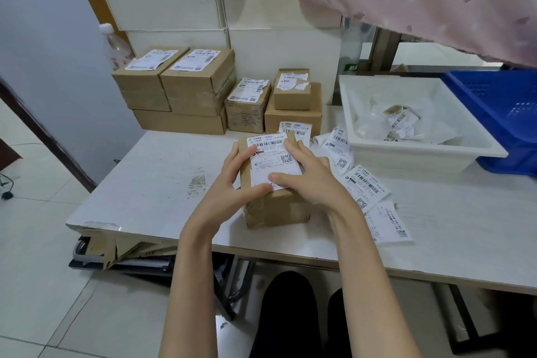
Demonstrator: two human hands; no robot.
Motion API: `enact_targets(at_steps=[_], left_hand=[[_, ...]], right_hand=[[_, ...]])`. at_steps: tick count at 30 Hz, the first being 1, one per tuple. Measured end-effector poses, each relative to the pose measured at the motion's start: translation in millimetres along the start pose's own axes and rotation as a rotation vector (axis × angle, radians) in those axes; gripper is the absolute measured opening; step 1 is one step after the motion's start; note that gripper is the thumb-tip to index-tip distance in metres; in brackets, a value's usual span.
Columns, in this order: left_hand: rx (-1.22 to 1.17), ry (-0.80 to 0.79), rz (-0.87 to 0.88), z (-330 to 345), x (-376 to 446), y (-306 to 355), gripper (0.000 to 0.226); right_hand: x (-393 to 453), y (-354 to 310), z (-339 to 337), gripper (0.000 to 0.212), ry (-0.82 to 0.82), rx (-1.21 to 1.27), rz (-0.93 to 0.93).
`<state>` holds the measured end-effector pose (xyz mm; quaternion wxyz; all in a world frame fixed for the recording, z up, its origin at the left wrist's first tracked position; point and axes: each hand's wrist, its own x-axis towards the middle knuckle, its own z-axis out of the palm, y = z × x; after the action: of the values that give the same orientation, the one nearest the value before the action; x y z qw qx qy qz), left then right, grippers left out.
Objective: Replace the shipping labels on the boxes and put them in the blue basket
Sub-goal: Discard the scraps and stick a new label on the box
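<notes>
A brown cardboard box stands near the front of the white table. A white shipping label lies on its top face. My left hand holds the box's left side, thumb on the label's near edge. My right hand lies flat on the label's right part, fingers straight, thumb pressing its lower edge. Several loose labels lie on the table to the right. The blue basket stands at the far right.
Stacked cardboard boxes with labels line the back of the table against the wall. A white tray with crumpled label scraps sits left of the basket. A plastic bottle stands at back left. Pink cloth hangs overhead.
</notes>
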<state>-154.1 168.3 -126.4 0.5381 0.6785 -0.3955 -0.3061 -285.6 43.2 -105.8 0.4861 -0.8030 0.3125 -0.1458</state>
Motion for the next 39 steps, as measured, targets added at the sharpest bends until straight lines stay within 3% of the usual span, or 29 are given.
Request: enact_targets(at_steps=[6,12,17,21,24,27,31,39], left_hand=[[-0.008,-0.053,-0.049,-5.2,5.0,3.2,0.077],[0.052,0.039,-0.044,2.1,7.5,10.6,0.070],[0.006,-0.004,-0.099,-0.1,5.2,12.2,0.077],[-0.140,0.022,-0.101,-1.5,8.5,18.1,0.093],[-0.089,0.183,-0.216,5.7,11.4,24.2,0.088],[0.033,0.228,-0.354,5.6,9.6,22.0,0.084],[0.065,0.169,-0.426,3.1,7.7,18.3,0.062],[0.034,0.196,-0.364,2.5,2.2,25.1,0.045]], right_hand=[[-1.7,14.7,-17.9,0.091,-0.149,0.234,0.042],[2.6,19.9,-4.9,0.106,-0.077,0.290,0.049],[4.1,17.7,-20.3,0.077,-0.194,0.297,0.042],[1.9,15.7,-20.3,0.056,-0.117,0.354,0.029],[3.5,14.4,-13.8,0.067,-0.002,0.375,0.087],[3.4,13.2,-8.6,0.074,0.045,0.283,0.146],[1.1,9.6,-4.7,0.050,0.079,0.324,0.197],[5.3,5.8,0.6,0.040,0.146,0.329,0.179]])
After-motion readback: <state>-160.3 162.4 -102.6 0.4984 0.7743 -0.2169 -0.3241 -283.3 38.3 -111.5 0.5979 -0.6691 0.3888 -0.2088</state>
